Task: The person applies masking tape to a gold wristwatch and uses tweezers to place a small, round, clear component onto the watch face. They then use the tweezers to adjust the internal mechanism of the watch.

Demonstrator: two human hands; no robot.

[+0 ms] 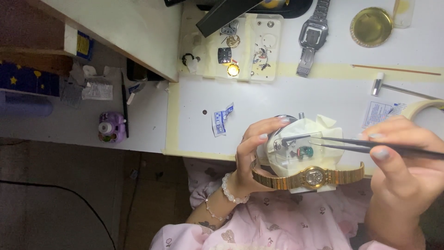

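My left hand grips the side of a round holder wrapped in cream tape, which carries a small watch movement under a clear cover. My right hand holds black tweezers whose tips reach the movement from the right. A gold bracelet watch lies across the front of the holder, just below the tweezers.
A white parts tray with small watch parts sits behind the holder. A silver metal watch, a gold lid, a thin wooden stick, a small hammer and a tape roll lie to the right.
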